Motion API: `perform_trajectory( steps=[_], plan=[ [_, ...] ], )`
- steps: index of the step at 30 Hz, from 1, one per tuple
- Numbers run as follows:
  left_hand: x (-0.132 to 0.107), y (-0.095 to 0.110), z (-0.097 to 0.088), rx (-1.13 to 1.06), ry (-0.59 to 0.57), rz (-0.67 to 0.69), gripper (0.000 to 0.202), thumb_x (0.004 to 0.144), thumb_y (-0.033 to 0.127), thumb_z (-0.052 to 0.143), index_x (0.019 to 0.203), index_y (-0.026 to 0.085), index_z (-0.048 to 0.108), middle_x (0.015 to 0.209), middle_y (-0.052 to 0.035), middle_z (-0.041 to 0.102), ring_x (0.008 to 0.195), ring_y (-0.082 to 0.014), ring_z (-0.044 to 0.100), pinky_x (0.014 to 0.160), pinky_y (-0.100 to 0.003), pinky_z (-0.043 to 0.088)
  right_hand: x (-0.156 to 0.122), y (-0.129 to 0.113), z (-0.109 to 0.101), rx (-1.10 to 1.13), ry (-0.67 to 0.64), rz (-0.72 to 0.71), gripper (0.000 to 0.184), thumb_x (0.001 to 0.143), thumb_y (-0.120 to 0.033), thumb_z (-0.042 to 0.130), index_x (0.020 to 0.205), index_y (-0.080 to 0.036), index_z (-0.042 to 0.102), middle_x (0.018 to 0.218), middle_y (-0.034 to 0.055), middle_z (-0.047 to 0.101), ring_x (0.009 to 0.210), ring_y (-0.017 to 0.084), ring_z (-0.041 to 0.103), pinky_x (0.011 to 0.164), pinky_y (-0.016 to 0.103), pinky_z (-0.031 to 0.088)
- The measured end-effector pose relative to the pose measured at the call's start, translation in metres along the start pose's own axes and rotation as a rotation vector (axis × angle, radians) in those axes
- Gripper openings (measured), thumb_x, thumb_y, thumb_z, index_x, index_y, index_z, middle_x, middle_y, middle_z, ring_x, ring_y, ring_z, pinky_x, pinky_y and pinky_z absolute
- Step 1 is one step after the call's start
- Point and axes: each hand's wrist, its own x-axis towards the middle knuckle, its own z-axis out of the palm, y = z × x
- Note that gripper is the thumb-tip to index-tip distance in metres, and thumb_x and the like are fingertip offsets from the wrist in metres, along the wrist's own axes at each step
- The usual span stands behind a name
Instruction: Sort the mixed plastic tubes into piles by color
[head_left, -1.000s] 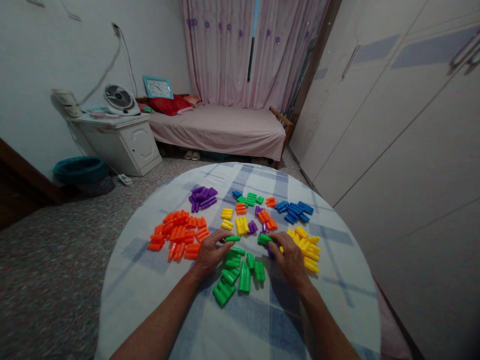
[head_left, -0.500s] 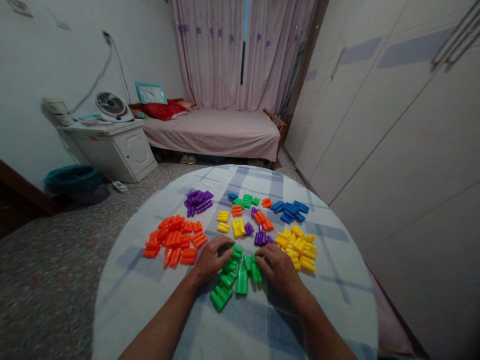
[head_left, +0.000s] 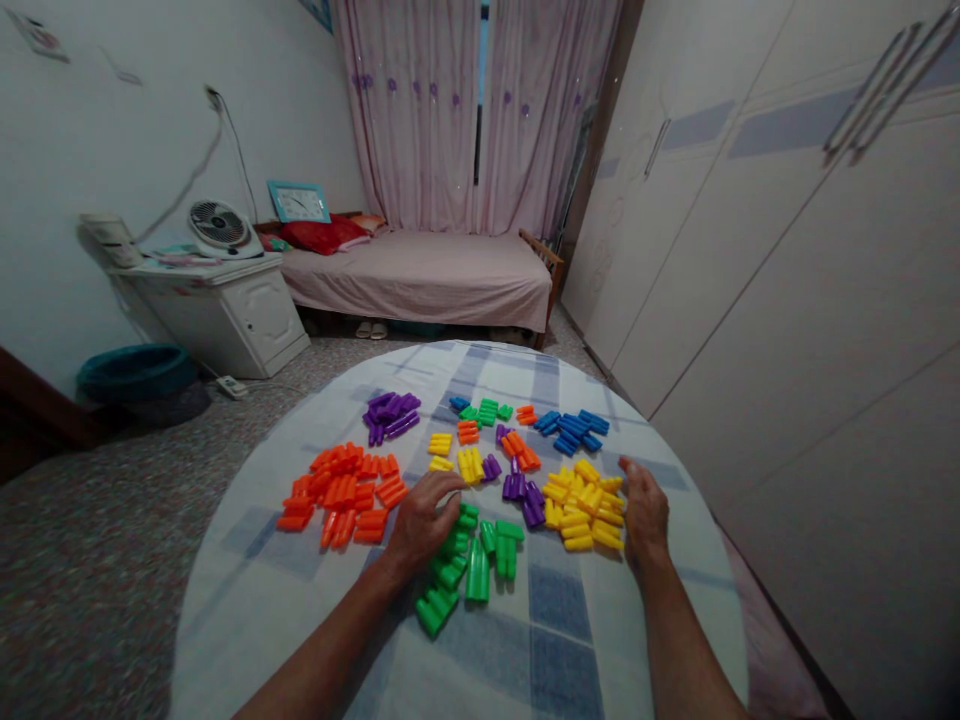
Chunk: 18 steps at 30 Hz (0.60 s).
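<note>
Coloured plastic pieces lie sorted in heaps on a round table under a white and blue checked cloth [head_left: 247, 590]. My left hand [head_left: 421, 520] rests with curled fingers on the green heap [head_left: 469, 562] at the near middle; whether it grips a piece is hidden. To the right, my right hand [head_left: 643, 512] lies on the cloth just beside the yellow heap [head_left: 583, 500], fingers together and extended, holding nothing. A big orange heap [head_left: 341, 487] sits left of my left hand. Purple pieces [head_left: 521, 492] lie between the green and yellow heaps.
Further back lie a purple heap [head_left: 390, 412], a blue heap [head_left: 574, 425] and small mixed groups of yellow, green and orange [head_left: 480, 440]. Beyond the table are a bed [head_left: 420, 275], a white cabinet with a fan [head_left: 217, 290], a teal basin [head_left: 135, 370] and wardrobe doors [head_left: 750, 260] at right.
My right hand has left the green heap and swung right, past the yellow heap. My left hand stays on the green pieces. The view has tilted slightly.
</note>
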Motion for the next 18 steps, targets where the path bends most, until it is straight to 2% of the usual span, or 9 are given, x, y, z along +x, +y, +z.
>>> perform_trajectory(
  steps=[3,5,8,12,15,18],
  plan=[
    [0.022,0.008,0.006,0.104,-0.049,0.062,0.022,0.083,0.021,0.050,0.100,0.020,0.063,0.107,-0.0075,0.064,0.105,-0.0200,0.056,0.095,-0.036,0.043,-0.007,-0.002,0.007,0.063,-0.144,0.052,0.055,0.083,-0.055,0.035,0.109,-0.016,0.064,0.116,0.0112,0.064,0.108,0.024,0.056,0.093,0.036,0.039],
    [0.038,0.011,0.015,0.208,-0.115,0.070,0.025,0.080,0.021,0.054,0.104,0.019,0.063,0.111,-0.0091,0.061,0.108,-0.0218,0.054,0.096,-0.038,0.042,-0.011,-0.008,0.009,0.063,-0.203,0.021,0.056,0.083,-0.056,0.035,0.108,-0.015,0.064,0.116,0.0111,0.064,0.109,0.024,0.055,0.095,0.036,0.038],
    [0.057,0.011,0.033,0.356,-0.241,0.068,0.032,0.077,0.023,0.058,0.109,0.020,0.061,0.114,-0.0094,0.059,0.112,-0.0237,0.050,0.097,-0.040,0.039,-0.014,-0.016,0.009,0.068,-0.253,-0.010,0.056,0.083,-0.055,0.034,0.107,-0.015,0.064,0.114,0.0112,0.065,0.108,0.024,0.056,0.094,0.034,0.039],
    [0.069,0.009,0.052,0.490,-0.369,0.056,0.033,0.075,0.025,0.061,0.108,0.022,0.061,0.104,-0.0077,0.063,0.109,-0.0251,0.050,0.094,-0.041,0.038,-0.014,-0.018,0.007,0.054,-0.262,0.014,0.055,0.082,-0.055,0.032,0.102,-0.015,0.065,0.109,0.0111,0.066,0.103,0.024,0.058,0.091,0.034,0.040],
    [0.072,0.010,0.058,0.474,-0.346,0.070,0.031,0.074,0.023,0.062,0.104,0.021,0.063,0.099,-0.0073,0.064,0.103,-0.0244,0.052,0.091,-0.040,0.039,-0.014,-0.018,0.006,0.053,-0.262,0.027,0.055,0.082,-0.055,0.032,0.100,-0.016,0.065,0.106,0.0101,0.067,0.099,0.024,0.059,0.088,0.034,0.042],
    [0.073,0.013,0.057,0.357,-0.244,0.092,0.032,0.073,0.022,0.063,0.105,0.021,0.063,0.099,-0.0066,0.064,0.100,-0.0228,0.054,0.090,-0.038,0.041,-0.013,-0.018,0.006,0.054,-0.264,0.047,0.054,0.081,-0.056,0.034,0.099,-0.016,0.065,0.105,0.0096,0.068,0.098,0.024,0.059,0.087,0.034,0.042]
  ],
)
